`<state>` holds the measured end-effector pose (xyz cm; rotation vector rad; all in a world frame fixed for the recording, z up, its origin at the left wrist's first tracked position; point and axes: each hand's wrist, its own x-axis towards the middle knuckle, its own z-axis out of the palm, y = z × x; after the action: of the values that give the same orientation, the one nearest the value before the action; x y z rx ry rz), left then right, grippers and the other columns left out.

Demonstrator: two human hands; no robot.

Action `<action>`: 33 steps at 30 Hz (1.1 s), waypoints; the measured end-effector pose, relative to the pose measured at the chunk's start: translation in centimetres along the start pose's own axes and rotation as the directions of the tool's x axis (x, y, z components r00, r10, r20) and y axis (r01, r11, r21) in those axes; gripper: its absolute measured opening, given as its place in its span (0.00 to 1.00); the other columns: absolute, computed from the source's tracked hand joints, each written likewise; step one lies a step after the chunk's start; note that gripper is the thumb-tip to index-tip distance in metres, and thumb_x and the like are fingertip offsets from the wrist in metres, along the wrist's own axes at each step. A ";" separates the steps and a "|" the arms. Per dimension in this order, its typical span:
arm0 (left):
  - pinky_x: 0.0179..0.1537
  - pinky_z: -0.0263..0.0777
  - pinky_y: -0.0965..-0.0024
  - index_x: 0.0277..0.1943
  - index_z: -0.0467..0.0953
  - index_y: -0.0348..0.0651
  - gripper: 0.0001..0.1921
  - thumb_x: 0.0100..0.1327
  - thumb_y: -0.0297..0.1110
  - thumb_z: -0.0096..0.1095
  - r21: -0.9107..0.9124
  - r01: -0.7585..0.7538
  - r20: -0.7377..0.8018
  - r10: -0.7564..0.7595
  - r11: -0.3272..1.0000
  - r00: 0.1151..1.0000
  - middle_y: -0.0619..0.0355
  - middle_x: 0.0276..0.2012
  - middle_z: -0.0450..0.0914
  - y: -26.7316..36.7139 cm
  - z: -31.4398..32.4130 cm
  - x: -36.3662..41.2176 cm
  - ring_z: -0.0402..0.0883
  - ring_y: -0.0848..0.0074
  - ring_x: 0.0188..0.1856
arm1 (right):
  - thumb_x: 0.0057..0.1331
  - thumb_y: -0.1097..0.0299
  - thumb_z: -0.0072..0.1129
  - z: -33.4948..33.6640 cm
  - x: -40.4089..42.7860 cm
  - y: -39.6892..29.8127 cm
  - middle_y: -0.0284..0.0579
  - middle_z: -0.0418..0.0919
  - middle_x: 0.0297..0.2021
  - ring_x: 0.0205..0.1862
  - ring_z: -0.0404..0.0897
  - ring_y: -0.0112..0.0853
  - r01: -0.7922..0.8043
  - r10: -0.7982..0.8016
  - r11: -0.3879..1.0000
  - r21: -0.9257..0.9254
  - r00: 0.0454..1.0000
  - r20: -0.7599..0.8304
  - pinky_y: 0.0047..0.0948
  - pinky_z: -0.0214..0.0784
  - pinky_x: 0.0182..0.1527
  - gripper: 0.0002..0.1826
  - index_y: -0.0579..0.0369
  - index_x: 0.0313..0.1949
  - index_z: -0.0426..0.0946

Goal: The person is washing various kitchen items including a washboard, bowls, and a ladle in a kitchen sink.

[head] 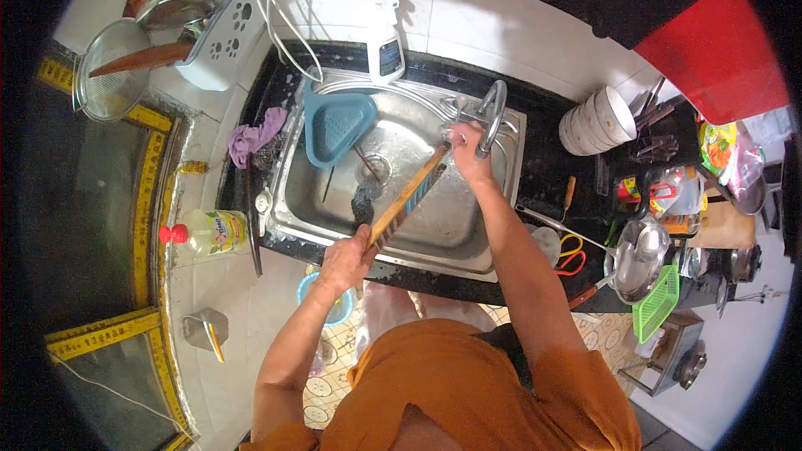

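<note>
My left hand (346, 263) grips the lower end of a long, narrow wooden-coloured strip (407, 195) with a slotted dark and blue side, held slantwise over the stainless steel sink (451, 225). At the strip's upper end, my right hand (470, 147) is beside the curved metal faucet (496, 109), with its fingers partly hidden; whether they hold the strip or touch the faucet is unclear. A blue triangular strainer basket (338, 125) sits in the sink's back left corner. Near the drain (374, 169) lies a dark scouring pad (366, 197).
A spray bottle (385, 44) stands behind the sink, and a purple cloth (255, 136) and a detergent bottle (210, 232) are at the left. Stacked white bowls (595, 122), scissors (570, 255), a metal ladle (561, 225) and a green basket (656, 304) are at the right.
</note>
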<state>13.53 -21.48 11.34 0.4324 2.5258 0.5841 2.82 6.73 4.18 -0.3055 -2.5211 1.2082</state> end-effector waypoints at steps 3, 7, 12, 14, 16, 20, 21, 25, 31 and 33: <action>0.35 0.70 0.50 0.42 0.64 0.43 0.10 0.59 0.33 0.53 0.066 -0.041 -0.041 0.043 0.997 0.998 0.42 0.27 0.78 0.9 -0.2 0.8 0.78 0.49 0.33 | 0.58 0.75 0.52 1.5 -1.8 1.8 0.54 0.76 0.36 0.42 0.75 0.49 0.244 -0.244 0.969 0.025 0.970 -0.026 0.40 0.67 0.47 0.06 0.57 0.35 0.76; 0.35 0.68 0.48 0.42 0.64 0.42 0.09 0.60 0.31 0.52 0.120 -0.042 -0.058 0.049 0.992 0.997 0.41 0.27 0.78 1.3 0.5 1.8 0.77 0.46 0.33 | 0.58 0.74 0.54 3.5 -7.5 -1.6 0.53 0.77 0.39 0.45 0.75 0.48 0.036 -0.043 0.997 0.073 0.995 0.086 0.40 0.67 0.46 0.06 0.56 0.36 0.77; 0.33 0.73 0.54 0.43 0.65 0.46 0.10 0.57 0.27 0.50 0.297 -0.015 -0.133 0.057 0.955 0.990 0.49 0.39 0.78 0.2 2.8 3.3 0.81 0.55 0.35 | 0.58 0.77 0.53 5.8 -13.6 -5.2 0.51 0.76 0.42 0.47 0.74 0.45 0.111 -0.170 0.943 0.314 0.971 0.166 0.36 0.65 0.50 0.09 0.58 0.39 0.77; 0.33 0.74 0.55 0.43 0.65 0.46 0.09 0.60 0.27 0.48 0.367 -0.030 -0.125 0.081 0.930 0.989 0.50 0.39 0.76 -0.4 3.2 3.0 0.82 0.58 0.34 | 0.58 0.77 0.52 5.6 -14.0 -4.5 0.51 0.76 0.42 0.47 0.73 0.45 0.215 -0.290 0.906 0.365 0.943 0.165 0.36 0.65 0.51 0.09 0.59 0.39 0.76; 0.31 0.74 0.60 0.42 0.67 0.47 0.08 0.60 0.30 0.49 0.490 -0.083 -0.102 0.152 0.868 0.983 0.53 0.38 0.71 -0.9 3.1 2.5 0.81 0.63 0.31 | 0.58 0.80 0.52 3.7 -12.9 -2.2 0.53 0.77 0.42 0.48 0.75 0.43 0.155 -0.259 0.894 0.420 0.944 0.204 0.37 0.67 0.50 0.11 0.55 0.38 0.79; 0.29 0.74 0.69 0.42 0.66 0.47 0.12 0.54 0.31 0.54 0.719 -0.222 -0.105 0.418 0.659 0.902 0.56 0.39 0.71 -3.0 3.9 2.1 0.78 0.69 0.31 | 0.59 0.74 0.54 1.4 -8.9 5.3 0.50 0.81 0.33 0.37 0.80 0.37 -0.074 0.080 0.995 -0.063 0.991 0.103 0.30 0.70 0.43 0.09 0.57 0.39 0.80; 0.29 0.74 0.69 0.42 0.66 0.47 0.12 0.54 0.31 0.54 0.715 -0.214 -0.108 0.408 0.665 0.907 0.56 0.39 0.71 -3.4 3.9 1.9 0.78 0.69 0.31 | 0.59 0.74 0.54 1.2 -8.0 4.5 0.50 0.81 0.33 0.37 0.80 0.37 -0.071 0.078 0.996 -0.062 0.990 0.115 0.30 0.70 0.43 0.09 0.57 0.39 0.80; 0.29 0.73 0.70 0.42 0.66 0.47 0.13 0.53 0.31 0.55 0.778 -0.253 -0.117 0.528 0.575 0.841 0.53 0.41 0.71 -3.5 3.4 2.2 0.78 0.70 0.29 | 0.61 0.69 0.55 1.9 -6.8 2.2 0.50 0.81 0.33 0.36 0.80 0.35 -0.177 0.182 0.976 0.127 0.983 -0.024 0.30 0.70 0.42 0.09 0.55 0.39 0.80; 0.31 0.71 0.70 0.43 0.67 0.49 0.13 0.53 0.31 0.55 0.782 -0.277 -0.106 0.557 0.559 0.824 0.54 0.41 0.71 -2.3 2.3 3.7 0.78 0.71 0.30 | 0.59 0.71 0.56 5.9 -9.9 0.3 0.47 0.81 0.32 0.35 0.79 0.32 0.001 0.122 0.950 -0.313 0.919 0.374 0.28 0.69 0.41 0.09 0.58 0.38 0.79; 0.32 0.71 0.69 0.44 0.67 0.50 0.13 0.53 0.31 0.55 0.798 -0.243 -0.116 0.536 0.552 0.836 0.54 0.41 0.71 -2.9 2.6 3.8 0.78 0.71 0.31 | 0.58 0.72 0.57 5.7 -10.0 0.0 0.45 0.81 0.32 0.35 0.78 0.29 -0.241 0.192 0.963 0.117 0.925 0.328 0.26 0.68 0.42 0.09 0.57 0.38 0.79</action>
<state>11.29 -21.62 6.42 1.3545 2.9413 -0.3787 9.85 -0.62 -1.21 -0.3895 -2.6906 1.6485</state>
